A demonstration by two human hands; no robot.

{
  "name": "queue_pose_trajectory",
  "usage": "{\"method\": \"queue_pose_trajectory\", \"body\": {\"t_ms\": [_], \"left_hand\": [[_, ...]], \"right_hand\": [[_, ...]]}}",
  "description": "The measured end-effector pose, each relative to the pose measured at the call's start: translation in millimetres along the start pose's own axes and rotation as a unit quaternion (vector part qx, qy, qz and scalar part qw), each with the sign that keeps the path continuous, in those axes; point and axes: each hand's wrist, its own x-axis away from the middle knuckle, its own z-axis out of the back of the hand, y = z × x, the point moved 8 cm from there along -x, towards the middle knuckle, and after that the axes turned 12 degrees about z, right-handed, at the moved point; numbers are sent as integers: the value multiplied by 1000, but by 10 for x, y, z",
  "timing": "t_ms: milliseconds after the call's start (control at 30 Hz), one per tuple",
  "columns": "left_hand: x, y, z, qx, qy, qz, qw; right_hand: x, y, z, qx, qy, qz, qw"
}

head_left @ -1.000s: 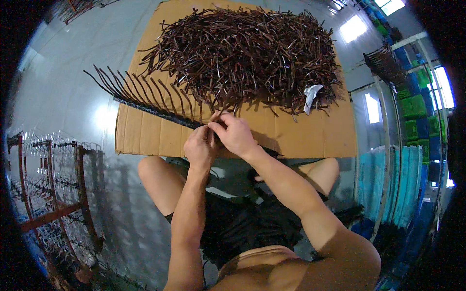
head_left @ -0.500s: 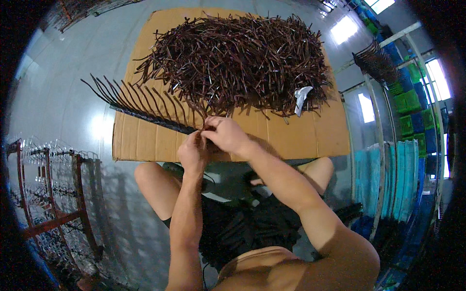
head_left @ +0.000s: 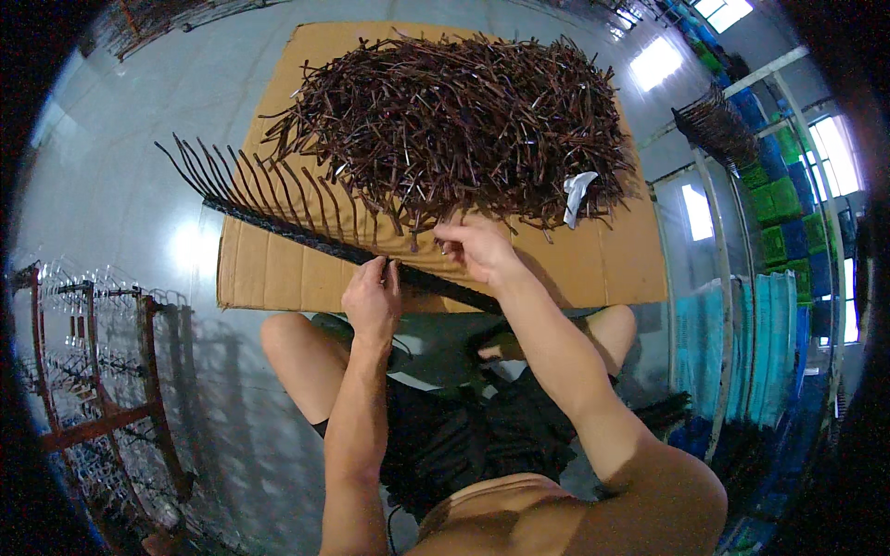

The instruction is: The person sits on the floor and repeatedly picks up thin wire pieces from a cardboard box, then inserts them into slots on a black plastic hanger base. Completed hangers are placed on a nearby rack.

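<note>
A long black bar (head_left: 278, 227) slants across the near part of the cardboard. Thin, curved brown rods (head_left: 287, 185) stand in a row along its left half, like the teeth of a comb. My left hand (head_left: 373, 301) is closed around the bar near its middle, just past the last rods. My right hand (head_left: 477, 248) is above the bar, at the near edge of a large heap of brown rods (head_left: 454, 120). Its fingers are pinched together; whatever may be between them is too small to make out.
Under everything lies a cardboard sheet (head_left: 603, 269), a white scrap (head_left: 579, 197) resting on the heap's right side. On the left stands a rusty rack (head_left: 102, 417). A metal frame (head_left: 723, 324) with turquoise panels (head_left: 769, 343) and green crates (head_left: 779, 199) is on the right.
My right hand has left the bar beside my left hand and moved right toward the heap's edge. More of the bar's right half now shows. My left hand has barely moved.
</note>
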Motion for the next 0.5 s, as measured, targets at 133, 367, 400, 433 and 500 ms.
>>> {"method": "queue_pose_trajectory", "body": {"t_ms": [133,367,400,433,500], "left_hand": [[5,93,34,20,20,-50,998],[-2,71,-22,7,3,-38,999],[3,80,-3,13,4,-37,999],[12,99,7,21,5,-37,999],[13,27,-37,51,-13,-22,998]], "right_hand": [[141,-22,-307,21,-77,14,997],[289,-281,-644,288,-97,242,922],[277,-248,-633,274,-99,249,924],[268,-229,-612,261,-99,257,925],[271,-183,-588,260,-101,266,923]]}}
